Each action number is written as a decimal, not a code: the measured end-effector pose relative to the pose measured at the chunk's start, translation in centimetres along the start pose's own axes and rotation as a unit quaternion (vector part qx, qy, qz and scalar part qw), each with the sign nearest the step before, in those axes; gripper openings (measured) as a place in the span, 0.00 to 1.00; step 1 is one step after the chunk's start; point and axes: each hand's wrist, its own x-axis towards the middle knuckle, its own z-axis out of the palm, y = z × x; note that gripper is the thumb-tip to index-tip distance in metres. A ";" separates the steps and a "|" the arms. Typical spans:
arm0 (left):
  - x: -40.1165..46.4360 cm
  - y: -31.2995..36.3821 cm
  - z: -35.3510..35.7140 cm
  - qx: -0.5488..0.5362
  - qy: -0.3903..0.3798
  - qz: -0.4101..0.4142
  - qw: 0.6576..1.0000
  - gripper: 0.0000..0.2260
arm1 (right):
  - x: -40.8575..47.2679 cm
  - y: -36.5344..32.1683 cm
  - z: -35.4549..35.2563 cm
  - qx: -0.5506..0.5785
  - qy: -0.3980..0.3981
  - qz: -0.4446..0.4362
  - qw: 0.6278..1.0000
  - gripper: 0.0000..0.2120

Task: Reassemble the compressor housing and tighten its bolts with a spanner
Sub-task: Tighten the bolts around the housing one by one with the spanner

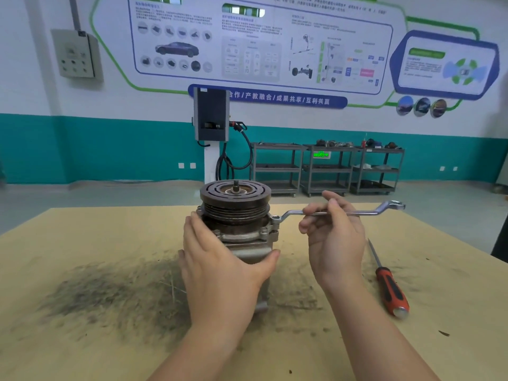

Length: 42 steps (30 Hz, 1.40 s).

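Observation:
The compressor [242,229] stands upright in the middle of the bench, its rusty grooved pulley [235,202] on top with a threaded shaft sticking up. My left hand [220,265] wraps around the front of the grey housing, thumb on its right side. A silver ring spanner [365,213] lies level to the right, its near ring seated on a bolt [275,218] at the housing's right flange. My right hand [332,232] pinches the spanner's shank near its middle.
A red-and-black screwdriver [390,287] lies on the bench to the right of my right forearm. The tan bench top [96,243] carries dark grime smears at left. Metal shelf carts [327,169] and a wall charger [211,116] stand far behind.

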 end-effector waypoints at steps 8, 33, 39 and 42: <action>4.7 -4.5 -2.4 -0.158 -0.162 -0.004 0.974 0.58 | -1.0 1.3 0.6 0.028 0.007 0.047 0.998 0.10; 4.4 -5.2 -1.2 -0.184 -0.095 -0.007 0.978 0.43 | -2.7 1.2 1.9 0.060 -0.040 0.040 0.997 0.09; 4.1 -5.2 -0.8 -0.191 -0.094 -0.006 0.977 0.43 | -1.4 0.9 1.9 0.072 -0.055 0.140 0.986 0.10; 4.0 -5.2 -0.6 -0.198 -0.090 -0.008 0.976 0.44 | -0.9 0.8 1.9 0.071 -0.050 0.167 0.982 0.10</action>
